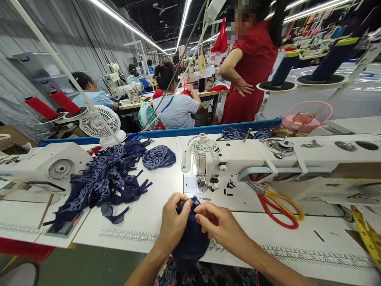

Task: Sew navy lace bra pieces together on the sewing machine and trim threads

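Both hands meet at the near edge of the worktop (143,222), pinching a dark blue fabric piece (192,238) between them. Left hand (172,222) grips its left side, right hand (218,224) its top right. Just beyond stands the sewing machine (268,159), with red and yellow scissors (276,206) to the right and a pile of blue pieces (110,178) to the left.

Just in front of the white sewing machine (268,163), the left hand (172,222) and right hand (218,223) pinch a dark blue fabric piece (192,238) between them, red-and-yellow scissors (276,206) lying under its arm and a navy fabric pile (110,178) to its left.
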A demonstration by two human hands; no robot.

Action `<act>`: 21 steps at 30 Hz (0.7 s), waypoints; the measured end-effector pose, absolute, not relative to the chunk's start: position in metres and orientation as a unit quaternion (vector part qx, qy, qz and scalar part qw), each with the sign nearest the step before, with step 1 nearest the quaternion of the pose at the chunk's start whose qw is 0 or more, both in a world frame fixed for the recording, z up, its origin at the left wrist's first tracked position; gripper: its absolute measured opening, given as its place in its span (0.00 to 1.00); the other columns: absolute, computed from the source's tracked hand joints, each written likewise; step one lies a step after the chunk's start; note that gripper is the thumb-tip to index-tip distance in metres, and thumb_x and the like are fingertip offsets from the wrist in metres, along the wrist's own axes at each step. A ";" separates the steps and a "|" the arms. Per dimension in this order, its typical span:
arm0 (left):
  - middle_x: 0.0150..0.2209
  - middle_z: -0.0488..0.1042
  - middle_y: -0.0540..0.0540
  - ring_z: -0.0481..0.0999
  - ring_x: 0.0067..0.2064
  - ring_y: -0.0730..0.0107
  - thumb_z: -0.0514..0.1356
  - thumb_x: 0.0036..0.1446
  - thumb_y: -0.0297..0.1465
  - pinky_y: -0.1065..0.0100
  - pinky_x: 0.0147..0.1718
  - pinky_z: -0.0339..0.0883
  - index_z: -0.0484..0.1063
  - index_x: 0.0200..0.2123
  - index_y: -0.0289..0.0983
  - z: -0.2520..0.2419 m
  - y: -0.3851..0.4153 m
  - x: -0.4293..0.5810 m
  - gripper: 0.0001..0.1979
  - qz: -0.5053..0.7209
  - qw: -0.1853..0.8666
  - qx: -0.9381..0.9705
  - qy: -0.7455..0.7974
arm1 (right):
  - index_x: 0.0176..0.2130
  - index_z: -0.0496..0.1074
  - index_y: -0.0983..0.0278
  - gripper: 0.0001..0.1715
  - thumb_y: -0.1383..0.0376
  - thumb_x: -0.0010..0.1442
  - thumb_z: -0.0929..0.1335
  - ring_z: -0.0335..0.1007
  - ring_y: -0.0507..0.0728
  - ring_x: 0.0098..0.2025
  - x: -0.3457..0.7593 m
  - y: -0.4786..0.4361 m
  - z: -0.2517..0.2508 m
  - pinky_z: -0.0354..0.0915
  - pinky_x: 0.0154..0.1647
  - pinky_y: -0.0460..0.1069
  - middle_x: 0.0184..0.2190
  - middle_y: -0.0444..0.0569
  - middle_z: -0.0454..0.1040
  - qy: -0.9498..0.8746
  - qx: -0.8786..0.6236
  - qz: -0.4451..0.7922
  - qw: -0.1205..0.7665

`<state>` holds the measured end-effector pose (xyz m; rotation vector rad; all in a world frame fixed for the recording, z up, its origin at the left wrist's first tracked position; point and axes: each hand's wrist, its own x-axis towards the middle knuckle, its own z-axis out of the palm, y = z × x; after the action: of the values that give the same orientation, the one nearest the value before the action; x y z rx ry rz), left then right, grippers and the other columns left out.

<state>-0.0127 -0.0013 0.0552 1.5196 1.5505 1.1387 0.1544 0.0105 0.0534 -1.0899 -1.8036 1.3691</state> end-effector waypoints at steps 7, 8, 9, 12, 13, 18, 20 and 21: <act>0.43 0.75 0.43 0.73 0.44 0.62 0.49 0.67 0.44 0.66 0.44 0.66 0.74 0.45 0.37 0.057 -0.032 0.014 0.20 0.466 0.449 0.531 0.547 | 0.30 0.64 0.62 0.12 0.57 0.60 0.67 0.58 0.50 0.27 0.154 -0.003 0.050 0.59 0.26 0.45 0.24 0.40 0.62 -0.632 -0.477 0.491 0.362; 0.44 0.75 0.43 0.73 0.45 0.62 0.49 0.67 0.45 0.66 0.44 0.66 0.74 0.46 0.37 0.057 -0.034 0.014 0.21 0.464 0.459 0.528 0.543 | 0.29 0.63 0.62 0.11 0.59 0.60 0.66 0.57 0.50 0.27 0.155 -0.004 0.051 0.57 0.27 0.45 0.24 0.39 0.61 -0.642 -0.485 0.469 0.363; 0.44 0.75 0.42 0.73 0.45 0.62 0.49 0.67 0.45 0.66 0.44 0.66 0.74 0.47 0.38 0.058 -0.034 0.015 0.21 0.462 0.466 0.526 0.541 | 0.29 0.63 0.62 0.10 0.61 0.60 0.66 0.57 0.50 0.26 0.157 -0.005 0.052 0.56 0.27 0.45 0.24 0.39 0.61 -0.646 -0.492 0.456 0.364; 0.43 0.75 0.43 0.72 0.45 0.62 0.50 0.66 0.45 0.67 0.44 0.66 0.75 0.46 0.38 0.059 -0.034 0.015 0.21 0.460 0.484 0.508 0.543 | 0.28 0.62 0.62 0.10 0.61 0.60 0.64 0.55 0.50 0.26 0.160 -0.005 0.052 0.54 0.28 0.46 0.23 0.39 0.60 -0.640 -0.492 0.464 0.364; 0.42 0.75 0.44 0.72 0.44 0.63 0.50 0.66 0.45 0.67 0.43 0.65 0.75 0.46 0.37 0.059 -0.033 0.014 0.21 0.461 0.495 0.497 0.544 | 0.27 0.62 0.61 0.11 0.61 0.61 0.63 0.54 0.50 0.26 0.161 -0.005 0.051 0.53 0.27 0.46 0.23 0.39 0.59 -0.638 -0.489 0.474 0.361; 0.31 0.71 0.49 0.69 0.36 0.69 0.61 0.58 0.45 0.71 0.36 0.63 0.75 0.36 0.35 0.056 -0.029 0.011 0.17 0.465 0.578 0.421 0.522 | 0.28 0.60 0.61 0.11 0.62 0.62 0.62 0.52 0.50 0.26 0.164 -0.004 0.044 0.51 0.26 0.46 0.23 0.38 0.57 -0.649 -0.467 0.495 0.341; 0.28 0.67 0.51 0.64 0.30 0.74 0.64 0.54 0.44 0.74 0.30 0.59 0.72 0.31 0.35 0.055 -0.028 0.010 0.16 0.452 0.599 0.404 0.523 | 0.28 0.60 0.61 0.10 0.63 0.61 0.62 0.52 0.50 0.27 0.166 -0.004 0.044 0.50 0.26 0.46 0.24 0.39 0.57 -0.662 -0.462 0.489 0.332; 0.26 0.65 0.52 0.61 0.29 0.76 0.65 0.53 0.43 0.75 0.28 0.56 0.69 0.30 0.35 0.054 -0.027 0.009 0.16 0.443 0.607 0.399 0.525 | 0.28 0.59 0.61 0.09 0.64 0.60 0.63 0.52 0.50 0.27 0.167 -0.004 0.045 0.49 0.26 0.46 0.24 0.39 0.57 -0.666 -0.460 0.489 0.326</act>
<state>0.0089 -0.0270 0.0545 0.9231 1.2138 1.0243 0.1667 -0.0045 0.0448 -1.2045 -1.7437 1.2816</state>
